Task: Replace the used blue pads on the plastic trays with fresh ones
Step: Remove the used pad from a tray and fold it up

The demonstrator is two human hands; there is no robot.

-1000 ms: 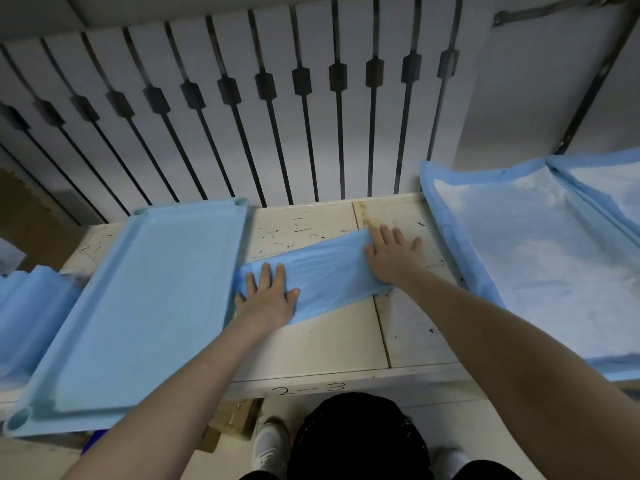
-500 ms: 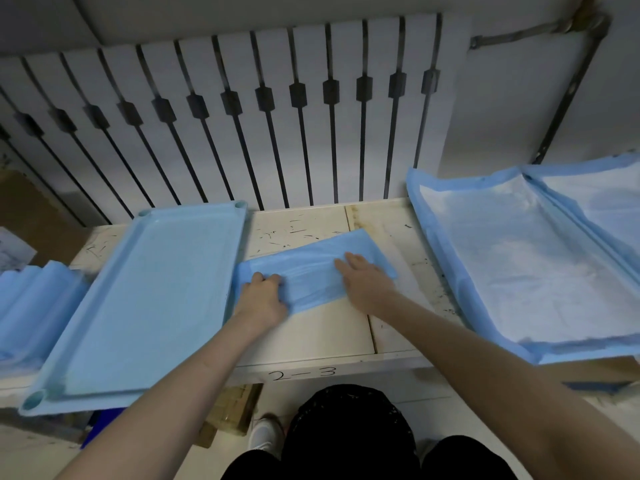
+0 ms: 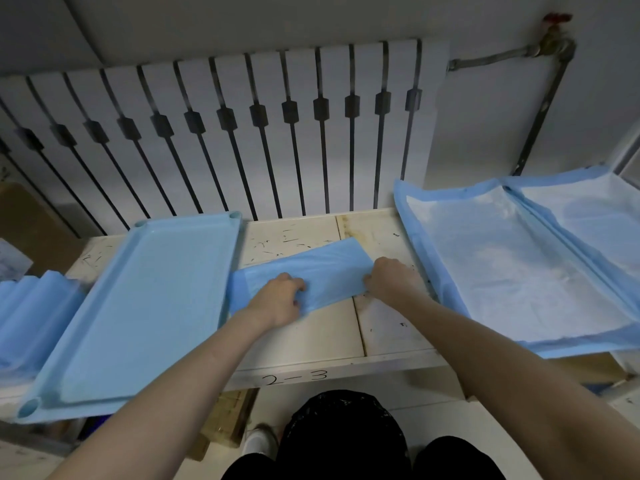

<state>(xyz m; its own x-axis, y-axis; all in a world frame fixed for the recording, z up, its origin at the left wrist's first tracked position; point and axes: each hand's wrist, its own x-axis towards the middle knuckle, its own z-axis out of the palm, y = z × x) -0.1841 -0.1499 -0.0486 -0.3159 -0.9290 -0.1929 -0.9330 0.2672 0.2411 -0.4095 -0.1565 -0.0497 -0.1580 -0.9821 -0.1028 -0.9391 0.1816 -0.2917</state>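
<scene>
Pad [image 3: 313,270] folded, mid-frame on bench [image 3: 311,341] | gripped by curled left hand [image 3: 277,301] and right hand [image 3: 391,277] | done: lined trays [image 3: 420,244] at right | left: bare tray [image 3: 145,306] at left judged unlined; pad not yet unfolded.

A white radiator [image 3: 242,133] stands behind a scuffed wooden table [image 3: 329,334] — "2-3" written on its front edge. A pipe [image 3: 540,109] climbs the wall [image 3: 485,98] at right — a black bag [image 3: 343,434] sits below.
</scene>
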